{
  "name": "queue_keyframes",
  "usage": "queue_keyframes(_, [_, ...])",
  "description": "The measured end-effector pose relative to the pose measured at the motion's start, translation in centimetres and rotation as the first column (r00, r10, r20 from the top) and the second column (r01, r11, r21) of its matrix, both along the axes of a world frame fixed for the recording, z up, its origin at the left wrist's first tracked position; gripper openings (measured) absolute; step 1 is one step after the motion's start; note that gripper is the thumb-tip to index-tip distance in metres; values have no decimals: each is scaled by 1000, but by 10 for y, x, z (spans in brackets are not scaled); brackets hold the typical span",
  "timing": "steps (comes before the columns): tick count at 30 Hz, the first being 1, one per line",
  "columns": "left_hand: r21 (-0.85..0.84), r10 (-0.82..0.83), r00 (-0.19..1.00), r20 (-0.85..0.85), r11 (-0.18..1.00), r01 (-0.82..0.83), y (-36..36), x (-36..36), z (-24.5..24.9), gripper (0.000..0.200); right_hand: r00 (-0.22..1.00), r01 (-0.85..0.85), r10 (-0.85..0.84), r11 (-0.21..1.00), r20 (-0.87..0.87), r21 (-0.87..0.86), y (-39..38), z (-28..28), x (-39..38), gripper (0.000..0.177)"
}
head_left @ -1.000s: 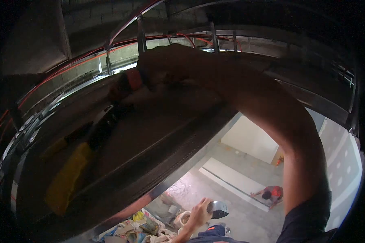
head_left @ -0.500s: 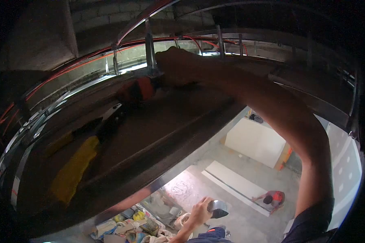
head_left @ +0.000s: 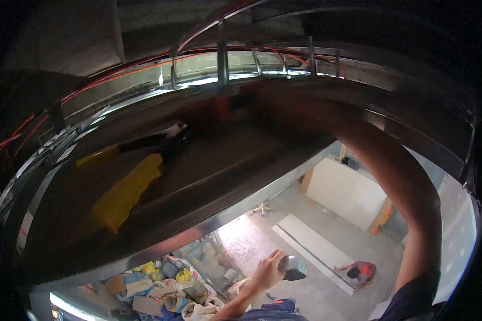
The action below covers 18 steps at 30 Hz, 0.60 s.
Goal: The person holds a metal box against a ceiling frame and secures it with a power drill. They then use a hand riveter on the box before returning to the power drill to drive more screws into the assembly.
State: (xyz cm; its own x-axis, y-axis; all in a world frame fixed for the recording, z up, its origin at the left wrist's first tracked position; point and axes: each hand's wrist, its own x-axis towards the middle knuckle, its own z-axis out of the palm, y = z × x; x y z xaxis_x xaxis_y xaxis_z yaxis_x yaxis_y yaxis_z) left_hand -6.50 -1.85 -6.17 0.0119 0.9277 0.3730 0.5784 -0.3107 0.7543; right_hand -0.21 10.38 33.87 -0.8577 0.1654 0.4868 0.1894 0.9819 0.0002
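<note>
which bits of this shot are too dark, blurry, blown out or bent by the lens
Head view: the right hand is murky and smeared in deep shadow; the yellow handles are dim but readable; the left hand below is well lit; glare whitens a patch of floor; the white wall at right looks bowed; corners fall to black.

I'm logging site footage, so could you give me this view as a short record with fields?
left hand: closed around a silver-and-black object, possibly a tape measure
right hand: over the dark panel, near a dim red object; grip too dark to tell
hand tool: yellow-handled pliers or snips, handles apart
co-worker: person in a red top, bent beside a long white board
floor, lower left: heap of bags and scraps
</note>
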Motion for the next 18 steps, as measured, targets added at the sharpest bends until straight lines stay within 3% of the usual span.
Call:
queue_keyframes(5, [51,-10,998,56,999,7,-7,4,8,41,994,70,-67,997,86,-24,93,-17,-11,39])
queue_keyframes(7, [64,-10,999,51,998,7,-10,4,13,41,990,96,-93,995,104,-24,87,-12,-10,40])
queue_keyframes(9, [71,-6,999,54,997,2,-10,4,11,40,982,150,-174,956,77,253,76,1,-2,38])
queue_keyframes(10, [74,0,998,57,997,-4,-10,4,8,39,982,149,-174,955,79,255,61,9,4,38])
queue_keyframes(12, [56,1,999,52,998,-4,-7,3,-2,41,990,20,-52,973,-134,-230,16,28,17,36])
queue_keyframes(13, [34,2,999,46,999,-3,-7,3,-5,44,988,-94,61,966,-144,-239,-5,33,21,32])
queue_keyframes(15, [33,-10,998,54,999,8,-5,6,-7,44,924,-358,362,932,-122,54,-15,34,4,24])
queue_keyframes(17, [27,-32,998,57,999,30,-5,4,-8,44,947,-309,317,945,-61,104,-26,38,-20,28])
queue_keyframes(18, [54,-30,998,63,998,27,-3,2,-8,42,929,-349,370,899,-32,265,-27,36,-40,30])
